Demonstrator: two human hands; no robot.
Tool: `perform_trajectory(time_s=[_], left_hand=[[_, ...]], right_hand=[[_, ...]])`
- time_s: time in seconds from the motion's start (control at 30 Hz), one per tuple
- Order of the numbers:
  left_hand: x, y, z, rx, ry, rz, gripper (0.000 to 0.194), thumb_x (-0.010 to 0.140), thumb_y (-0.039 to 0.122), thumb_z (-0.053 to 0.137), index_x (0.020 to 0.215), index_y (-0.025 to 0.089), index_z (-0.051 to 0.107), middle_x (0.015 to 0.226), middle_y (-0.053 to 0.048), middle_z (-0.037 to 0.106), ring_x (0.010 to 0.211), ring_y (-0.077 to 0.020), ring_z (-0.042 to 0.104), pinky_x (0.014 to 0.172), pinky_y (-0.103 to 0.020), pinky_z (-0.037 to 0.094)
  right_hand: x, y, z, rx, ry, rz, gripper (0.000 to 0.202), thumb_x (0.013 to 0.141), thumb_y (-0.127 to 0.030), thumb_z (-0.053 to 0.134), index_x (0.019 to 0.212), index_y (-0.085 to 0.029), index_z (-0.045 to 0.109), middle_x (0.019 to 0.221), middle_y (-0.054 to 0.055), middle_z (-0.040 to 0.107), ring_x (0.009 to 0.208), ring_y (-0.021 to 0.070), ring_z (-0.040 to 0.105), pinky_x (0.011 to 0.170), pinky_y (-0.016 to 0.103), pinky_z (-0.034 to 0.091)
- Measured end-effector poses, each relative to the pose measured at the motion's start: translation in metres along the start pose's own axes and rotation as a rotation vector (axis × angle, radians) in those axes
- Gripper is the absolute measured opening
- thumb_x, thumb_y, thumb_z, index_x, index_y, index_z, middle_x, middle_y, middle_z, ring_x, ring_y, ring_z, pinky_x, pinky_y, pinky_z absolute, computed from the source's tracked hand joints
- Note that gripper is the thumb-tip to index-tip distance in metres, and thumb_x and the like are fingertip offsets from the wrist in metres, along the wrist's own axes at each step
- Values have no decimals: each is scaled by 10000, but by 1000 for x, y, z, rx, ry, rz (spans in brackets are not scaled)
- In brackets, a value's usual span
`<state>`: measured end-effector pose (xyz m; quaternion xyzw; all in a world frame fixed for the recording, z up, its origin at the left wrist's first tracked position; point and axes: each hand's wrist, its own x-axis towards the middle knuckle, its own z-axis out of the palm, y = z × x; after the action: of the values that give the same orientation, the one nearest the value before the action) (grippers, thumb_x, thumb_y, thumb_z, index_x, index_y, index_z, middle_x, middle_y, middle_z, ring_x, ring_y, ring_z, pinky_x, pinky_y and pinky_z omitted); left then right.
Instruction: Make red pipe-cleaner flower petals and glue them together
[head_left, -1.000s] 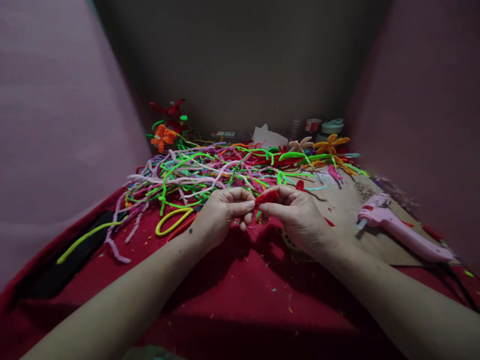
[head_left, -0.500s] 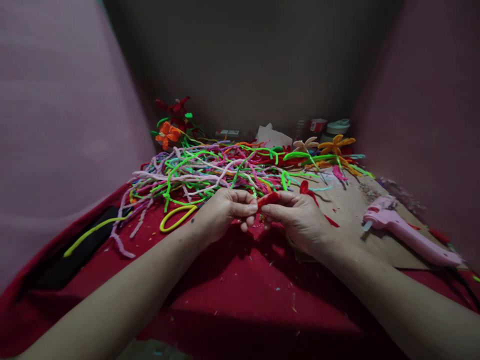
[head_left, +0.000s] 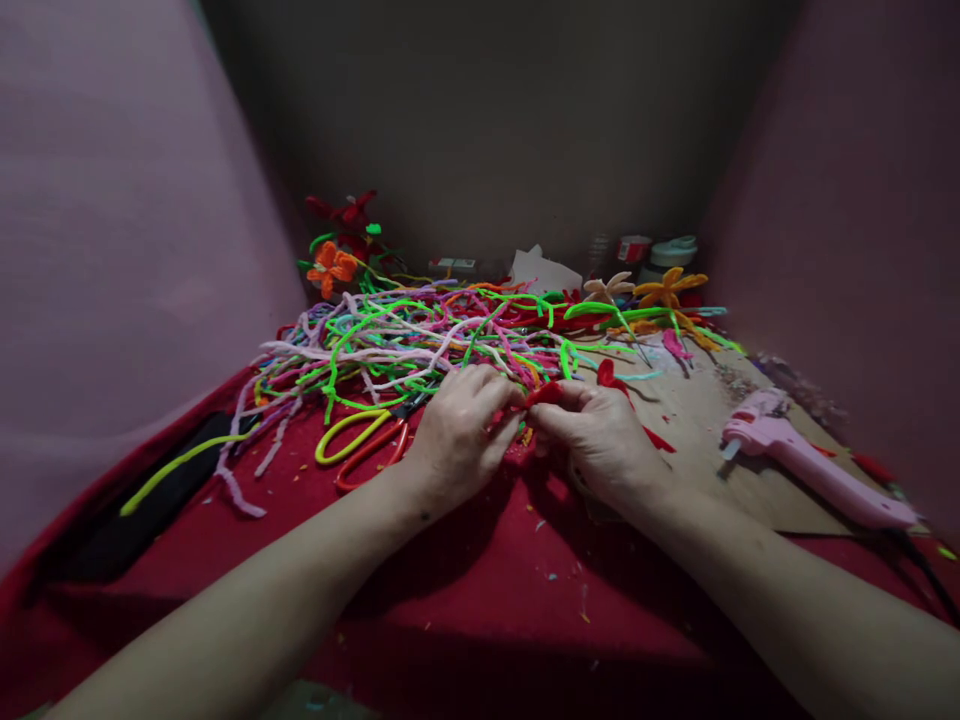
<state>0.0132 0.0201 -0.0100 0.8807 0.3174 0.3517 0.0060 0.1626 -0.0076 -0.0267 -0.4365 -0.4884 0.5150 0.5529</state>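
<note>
A small red fuzzy piece (head_left: 545, 393) is pinched between the thumb and fingers of my right hand (head_left: 600, 430), over the front of the table. My left hand (head_left: 466, 425) is at the left end of this piece, its fingers closed around that end and its back turned up. The fingertips of both hands nearly meet, and the left ones are partly hidden. Just left of my left hand lie scissors (head_left: 358, 440) with one yellow and one red handle loop. Behind the hands spreads a tangled heap of coloured fuzzy stems (head_left: 405, 345).
A pink glue gun (head_left: 817, 465) rests on a brown board (head_left: 690, 430) at the right. Fuzzy flowers, orange (head_left: 332, 266) and yellow-orange (head_left: 669, 288), stand at the back. A black object (head_left: 150, 510) lies at the left on the red cloth (head_left: 480, 590).
My left hand has turned so its back faces up, and its fingers have shifted on the red piece. More of the scissors shows, including the red loop. The view has shifted slightly.
</note>
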Motion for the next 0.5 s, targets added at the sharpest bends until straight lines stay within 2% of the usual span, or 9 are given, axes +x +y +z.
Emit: perform_trajectory(time_s=[0.07,0.2,0.3,0.43,0.5], left_hand=[[-3,1,4,144,-10,63,122,836,190,458,808,145,568,781,-64,589,764,-172,529,724,-306,428],[-6,4,8,235,-30,43,141,832,182,447,791,125,569,718,-59,589,666,-158,538,636,-282,436],[-6,4,9,177,-22,-17,103,805,161,477,768,137,570,681,-32,597,616,-134,541,594,-250,426],[-5,-2,7,8,-60,-128,74,755,122,532,709,158,577,625,14,611,545,-91,534,526,-195,395],[-5,-4,5,-1,-83,-118,75,764,127,527,725,155,585,635,11,617,548,-90,536,525,-193,392]], right_hand=[[-2,-1,0,-120,24,-30,86,703,-163,540,723,-147,621,551,-37,567,462,82,492,444,193,369],[-2,-1,1,-345,97,-129,107,696,-158,531,706,-147,636,556,-31,574,493,90,490,480,204,372],[-1,1,-1,-455,113,-170,114,696,-164,530,686,-150,643,575,-24,580,515,92,483,496,208,367],[-3,2,-2,-452,44,-116,123,708,-179,515,697,-154,635,567,-18,586,510,103,506,482,210,369],[-4,1,-2,-463,39,-107,122,706,-173,511,683,-154,629,548,-18,579,504,104,511,475,209,364]])
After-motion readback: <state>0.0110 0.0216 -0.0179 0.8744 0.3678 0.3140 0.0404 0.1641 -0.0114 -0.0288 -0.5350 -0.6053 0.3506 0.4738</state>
